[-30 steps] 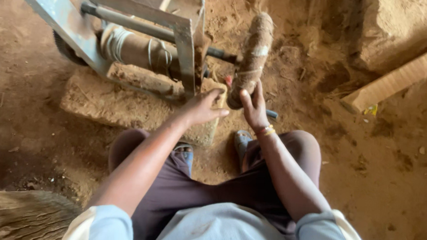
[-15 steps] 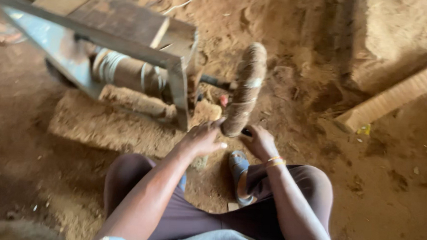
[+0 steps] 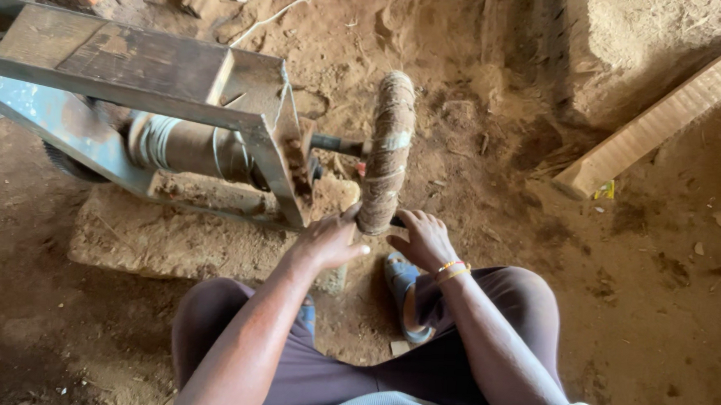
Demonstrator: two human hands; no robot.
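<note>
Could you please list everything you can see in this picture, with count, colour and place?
fibre-wound wheel: one, brown, upright at centre on an axle
axle: one, dark metal, between the frame and the wheel
metal frame: one, grey-blue, upper left
drum: one, brownish with pale windings, under the frame
stone block: one, dusty tan, under the frame on the earth floor
wooden plank: one, light brown, slanting at upper right
earth floor: reddish brown, all around
sandal: one, blue, below the wheel
bangles: gold, on the right wrist
left hand: touching the wheel's lower edge on its left
right hand: at the wheel's lower edge on its right
</note>
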